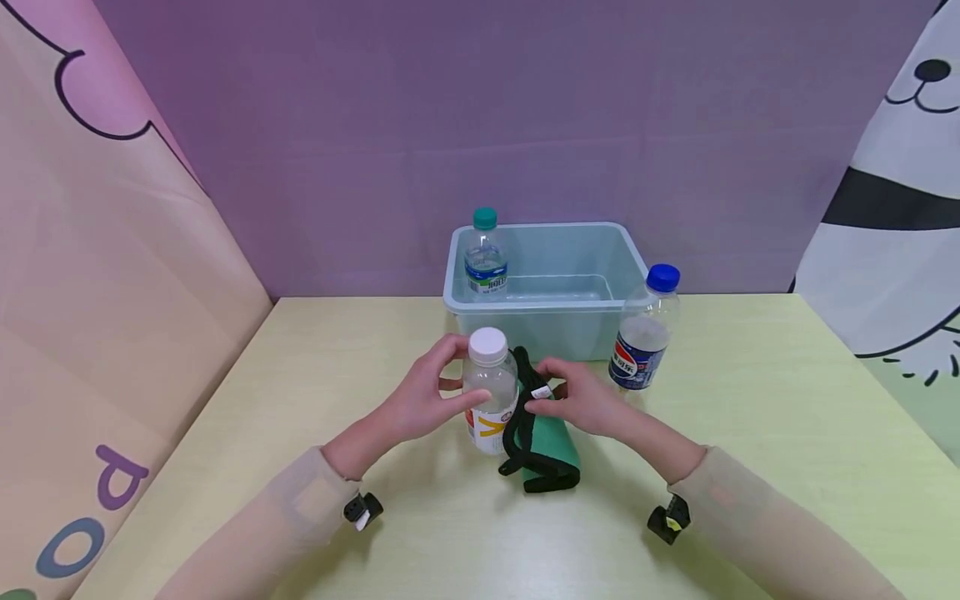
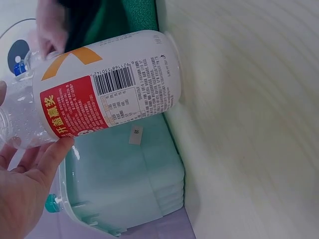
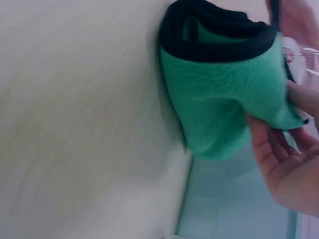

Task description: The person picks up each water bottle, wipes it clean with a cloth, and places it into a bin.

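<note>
My left hand [image 1: 427, 396] grips a clear plastic bottle [image 1: 480, 387] with a white cap around its upper part. The bottle stands upright on the table, and its white and red label with a barcode shows in the left wrist view. Just to its right, my right hand [image 1: 585, 402] pinches the upper part of a folded green cloth [image 1: 553, 440] with black edging. In the right wrist view the cloth [image 3: 214, 84] is rolled over loosely, its lower side close against the table. Bottle and cloth overlap in the head view.
Behind the hands stands a light blue plastic bin [image 1: 536, 329]. A green-capped bottle [image 1: 485, 258] is inside at its left end. A blue-capped Pepsi bottle [image 1: 645, 333] stands by the bin's right front corner. A purple backdrop [image 1: 420, 125] rises behind the table [image 1: 465, 542].
</note>
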`<state>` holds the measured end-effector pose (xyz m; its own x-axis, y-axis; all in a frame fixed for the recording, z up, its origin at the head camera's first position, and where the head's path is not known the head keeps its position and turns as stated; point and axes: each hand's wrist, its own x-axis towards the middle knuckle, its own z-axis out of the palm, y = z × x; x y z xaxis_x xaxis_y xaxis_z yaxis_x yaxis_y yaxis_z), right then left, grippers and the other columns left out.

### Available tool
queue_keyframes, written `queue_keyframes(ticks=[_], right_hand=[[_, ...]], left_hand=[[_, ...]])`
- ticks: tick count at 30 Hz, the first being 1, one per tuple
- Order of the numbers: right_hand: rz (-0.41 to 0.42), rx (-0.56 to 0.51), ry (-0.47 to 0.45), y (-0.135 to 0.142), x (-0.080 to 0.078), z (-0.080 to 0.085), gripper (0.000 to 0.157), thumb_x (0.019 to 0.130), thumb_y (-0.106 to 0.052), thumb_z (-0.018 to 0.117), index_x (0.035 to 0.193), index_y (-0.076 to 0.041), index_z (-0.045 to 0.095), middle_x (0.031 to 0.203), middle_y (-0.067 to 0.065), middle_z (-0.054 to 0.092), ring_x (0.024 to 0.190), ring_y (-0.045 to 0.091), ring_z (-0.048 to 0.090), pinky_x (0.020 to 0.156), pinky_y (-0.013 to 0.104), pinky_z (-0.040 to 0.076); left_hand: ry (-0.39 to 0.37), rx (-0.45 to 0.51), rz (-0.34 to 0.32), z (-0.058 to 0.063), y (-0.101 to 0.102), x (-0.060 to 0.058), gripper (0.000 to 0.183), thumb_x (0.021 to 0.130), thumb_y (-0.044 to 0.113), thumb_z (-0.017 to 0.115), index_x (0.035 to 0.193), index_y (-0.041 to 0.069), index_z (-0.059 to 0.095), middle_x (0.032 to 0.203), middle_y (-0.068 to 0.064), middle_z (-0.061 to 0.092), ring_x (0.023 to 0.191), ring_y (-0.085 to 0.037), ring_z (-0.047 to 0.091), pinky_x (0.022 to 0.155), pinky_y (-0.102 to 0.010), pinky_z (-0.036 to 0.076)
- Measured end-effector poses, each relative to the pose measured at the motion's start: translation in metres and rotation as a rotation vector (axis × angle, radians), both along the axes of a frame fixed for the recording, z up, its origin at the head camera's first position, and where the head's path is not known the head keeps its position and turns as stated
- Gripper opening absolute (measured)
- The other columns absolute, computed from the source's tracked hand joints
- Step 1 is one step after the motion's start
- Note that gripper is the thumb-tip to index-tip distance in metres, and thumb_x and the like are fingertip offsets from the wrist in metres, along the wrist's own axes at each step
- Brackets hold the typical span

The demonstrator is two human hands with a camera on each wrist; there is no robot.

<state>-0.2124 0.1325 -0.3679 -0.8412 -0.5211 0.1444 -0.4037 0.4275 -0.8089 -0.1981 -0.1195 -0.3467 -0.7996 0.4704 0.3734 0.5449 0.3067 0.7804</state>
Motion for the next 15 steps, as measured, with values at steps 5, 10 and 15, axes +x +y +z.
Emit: queue_keyframes(ticks=[5,10,15], right_hand=[[0.037,0.065,0.014,-0.001,-0.005,-0.010,0.029,0.086,-0.010,0.074,0.108,0.002,0.058,0.104,0.014,0.063,0.082,0.021,0.063,0.076,0.032,0.055],[0.000,0.085,-0.008,-0.001,-0.003,-0.007,0.035,0.087,-0.012,0.074,0.115,0.003,0.058,0.111,0.017,0.062,0.077,0.020,0.063,0.073,0.032,0.055],[-0.050,0.018,-0.031,-0.002,0.001,0.003,0.039,0.087,-0.010,0.073,0.118,0.005,0.057,0.109,0.017,0.062,0.081,0.023,0.067,0.071,0.032,0.056]], left_hand=[[-0.010,0.007,-0.001,0.001,0.000,0.001,0.056,0.084,0.006,0.076,0.130,0.002,0.045,0.126,-0.014,0.054,0.116,-0.031,0.053,0.083,-0.044,0.055],[-0.012,0.010,-0.004,0.000,0.000,0.001,0.055,0.085,0.006,0.075,0.131,0.002,0.045,0.127,-0.014,0.053,0.116,-0.031,0.053,0.083,-0.045,0.055],[-0.005,0.003,-0.004,0.000,-0.001,0.001,0.056,0.084,0.005,0.075,0.131,0.003,0.044,0.126,-0.013,0.053,0.115,-0.031,0.053,0.082,-0.043,0.056]])
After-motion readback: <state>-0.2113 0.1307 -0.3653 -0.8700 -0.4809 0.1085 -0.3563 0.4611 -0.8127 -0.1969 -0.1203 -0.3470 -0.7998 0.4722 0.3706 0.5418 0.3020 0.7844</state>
